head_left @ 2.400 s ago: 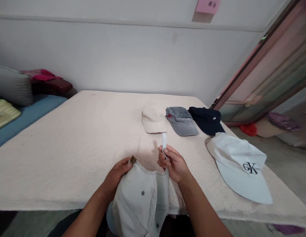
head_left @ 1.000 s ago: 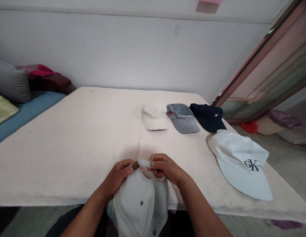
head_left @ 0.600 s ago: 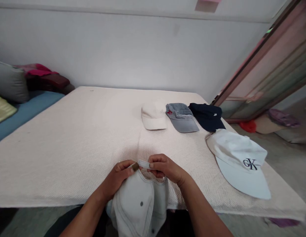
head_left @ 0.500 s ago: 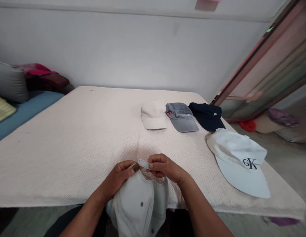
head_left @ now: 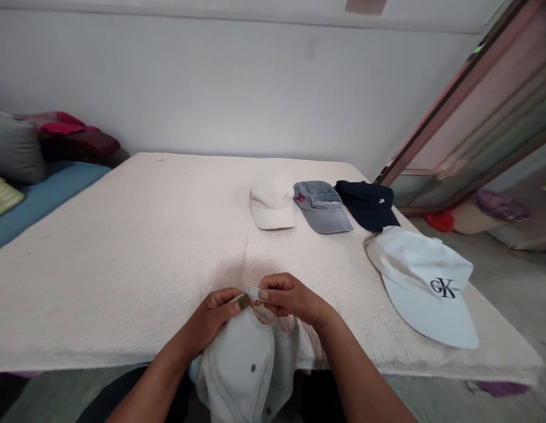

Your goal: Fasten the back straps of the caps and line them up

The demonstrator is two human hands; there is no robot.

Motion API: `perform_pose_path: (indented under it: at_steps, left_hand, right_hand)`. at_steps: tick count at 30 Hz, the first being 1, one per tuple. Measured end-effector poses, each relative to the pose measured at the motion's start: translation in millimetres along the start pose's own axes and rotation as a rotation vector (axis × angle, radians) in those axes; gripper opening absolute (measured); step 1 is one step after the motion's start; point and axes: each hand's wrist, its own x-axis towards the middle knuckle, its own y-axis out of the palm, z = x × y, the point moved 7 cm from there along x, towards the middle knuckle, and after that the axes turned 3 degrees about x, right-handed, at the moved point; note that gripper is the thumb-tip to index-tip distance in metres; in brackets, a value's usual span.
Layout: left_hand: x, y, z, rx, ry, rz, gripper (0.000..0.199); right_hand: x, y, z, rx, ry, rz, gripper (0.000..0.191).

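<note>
A pale grey cap (head_left: 240, 364) hangs at the table's front edge, its back opening facing up. My left hand (head_left: 218, 311) is closed on the cap's back edge beside a brass-coloured buckle (head_left: 243, 302). Between the thumb and fingers of my right hand (head_left: 288, 298) is the cap's light strap (head_left: 254, 293), its end by the buckle. Whether the strap runs inside the buckle I cannot tell. The lower part of the cap drops out of view.
On the white-covered table (head_left: 123, 252) a cream cap (head_left: 272, 205), a grey denim cap (head_left: 322, 207) and a navy cap (head_left: 367, 204) form a row. A white cap (head_left: 425, 282) with black letters lies nearer, at right. A grey cushion (head_left: 17, 147) rests far left.
My right hand has shifted slightly left, and less of the strap shows between it and the buckle. The left hand keeps its grip; the view has moved slightly.
</note>
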Motion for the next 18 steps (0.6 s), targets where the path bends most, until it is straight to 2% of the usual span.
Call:
perform_pose_path:
  at_steps: [5,11,18]
  left_hand:
    - [0.7,-1.0,-0.6,0.033,0.002,-0.002,0.021]
    - [-1.4,1.7,-4.6,0.070,0.021,0.018,0.020]
    - [-0.3,-3.0,-2.9,0.069,0.043,0.001,0.020]
  right_hand:
    - [-1.5,1.4,-4.3,0.072,0.035,0.040,0.023]
    - [-0.4,2.6,-7.6,0.056,0.077,0.046,0.023]
    - [-0.8,5.1,-6.6,0.140,0.063,0.050,0.021]
